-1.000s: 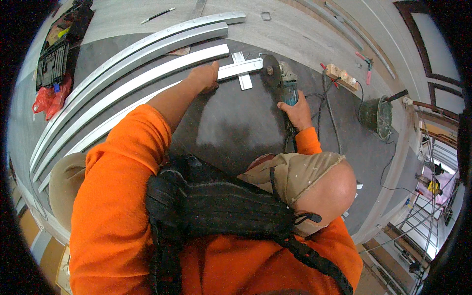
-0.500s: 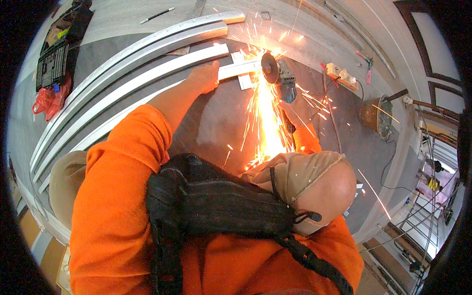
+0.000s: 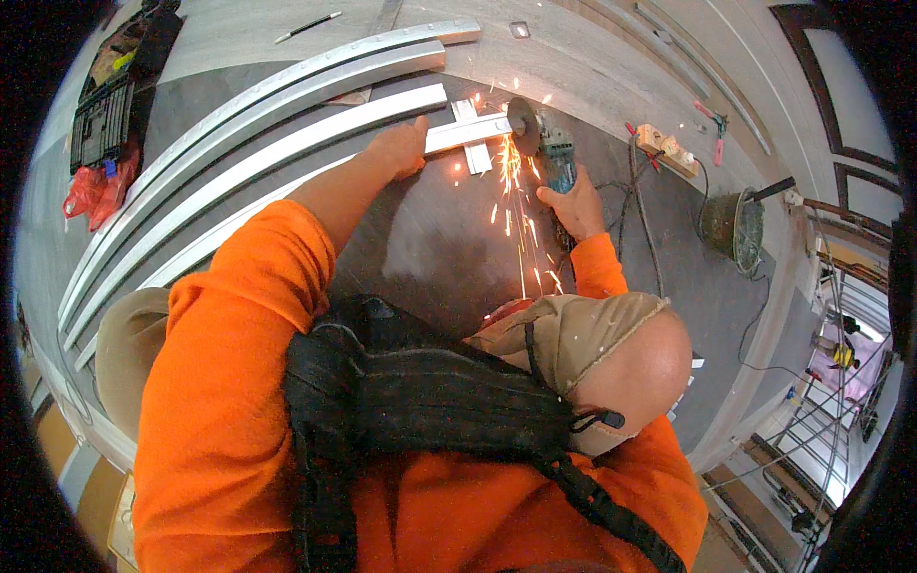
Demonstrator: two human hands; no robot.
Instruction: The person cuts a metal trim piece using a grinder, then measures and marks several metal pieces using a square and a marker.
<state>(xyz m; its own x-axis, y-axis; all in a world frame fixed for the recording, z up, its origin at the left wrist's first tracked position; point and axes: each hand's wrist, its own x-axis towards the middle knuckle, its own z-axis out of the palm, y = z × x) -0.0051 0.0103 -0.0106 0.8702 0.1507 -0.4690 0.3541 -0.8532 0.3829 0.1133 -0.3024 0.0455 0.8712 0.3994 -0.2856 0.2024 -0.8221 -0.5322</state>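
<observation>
I note sparks (image 3: 513, 177) thinned from the earlier burst, suggesting a lighter bite at the disc (image 3: 522, 126); left hand (image 3: 399, 151) clasps the metal profile (image 3: 451, 137), laid far-centre over a short crosspiece (image 3: 476, 159), right hand (image 3: 577, 204) grasping the angle grinder (image 3: 560, 162) to its right.

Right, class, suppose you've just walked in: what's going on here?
The person's right hand holds an angle grinder, its disc at the end of a long pale metal profile. Sparks fly back toward the person. The left hand is on that profile, which lies across a short metal piece. Three more long profiles lie beyond it on the floor.
</observation>
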